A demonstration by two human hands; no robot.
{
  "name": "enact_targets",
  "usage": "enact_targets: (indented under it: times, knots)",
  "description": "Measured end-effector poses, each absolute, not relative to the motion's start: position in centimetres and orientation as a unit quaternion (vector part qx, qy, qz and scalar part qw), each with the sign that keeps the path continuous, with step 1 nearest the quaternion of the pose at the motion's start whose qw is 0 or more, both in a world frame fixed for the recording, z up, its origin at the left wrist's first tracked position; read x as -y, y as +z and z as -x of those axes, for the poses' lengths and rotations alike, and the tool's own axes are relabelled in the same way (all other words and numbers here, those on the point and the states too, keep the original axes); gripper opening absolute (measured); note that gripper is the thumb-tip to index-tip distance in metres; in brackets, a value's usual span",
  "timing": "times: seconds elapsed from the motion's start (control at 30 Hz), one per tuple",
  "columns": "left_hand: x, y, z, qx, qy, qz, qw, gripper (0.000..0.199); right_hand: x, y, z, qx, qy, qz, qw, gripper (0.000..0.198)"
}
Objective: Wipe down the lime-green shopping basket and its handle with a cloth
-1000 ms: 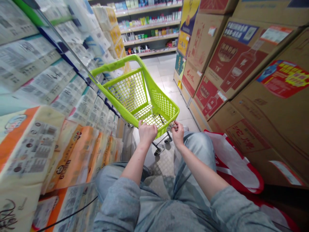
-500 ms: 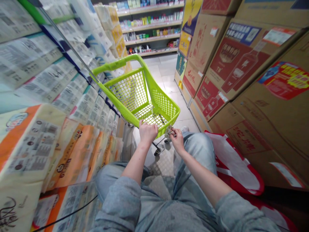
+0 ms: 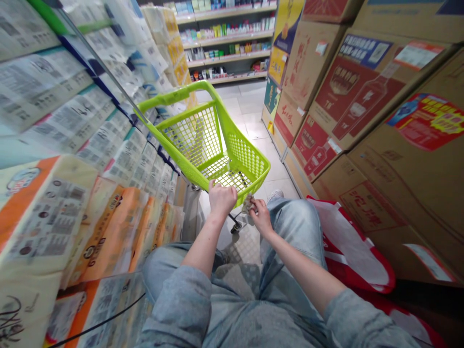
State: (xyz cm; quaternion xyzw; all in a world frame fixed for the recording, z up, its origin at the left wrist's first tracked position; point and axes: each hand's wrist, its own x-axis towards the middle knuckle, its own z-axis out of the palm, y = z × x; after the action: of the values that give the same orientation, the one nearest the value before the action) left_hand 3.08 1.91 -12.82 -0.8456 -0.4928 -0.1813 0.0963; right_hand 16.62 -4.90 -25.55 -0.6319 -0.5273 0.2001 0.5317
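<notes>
A lime-green shopping cart with a mesh basket stands in front of my knees, its near end toward me. My left hand is closed over the near rim of the basket. Just to the right and slightly lower, my right hand pinches a crumpled greyish cloth against the outside of the cart's near end. The fingertips are partly hidden behind the cloth. Under the basket a black caster wheel shows on the floor.
Packs of tissue paper are stacked close on my left. Cardboard cartons rise on the right, with a red and white bag beside my right knee. Shelves of small bottles cross the far end of the tiled aisle.
My right hand has shifted a little left and down with the cloth along the cart's near end. My left hand and the cart have stayed in place.
</notes>
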Motion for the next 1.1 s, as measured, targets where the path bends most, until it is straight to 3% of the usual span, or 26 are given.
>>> enact_targets:
  times: [0.23, 0.63, 0.9, 1.1]
  knots:
    - [-1.9, -12.9, -3.3, 0.498, -0.181, 0.843, 0.094, 0.047, 1.1, -26.8, -17.9, 0.371, 0.173, 0.696, 0.591, 0.03]
    - [-1.9, -12.9, -3.2, 0.493, -0.201, 0.844, 0.057, 0.043, 2.7, -25.5, -16.8, 0.407, 0.236, 0.661, 0.584, 0.023]
    - [-2.0, -13.3, -3.1, 0.487, -0.199, 0.845, 0.093, 0.044, 4.2, -25.4, -14.0, 0.466, 0.29, 0.662, 0.511, 0.028]
    - [-1.9, -13.2, -3.2, 0.487, -0.205, 0.845, 0.082, 0.046, 3.8, -24.5, -13.7, 0.428, 0.22, 0.675, 0.56, 0.023]
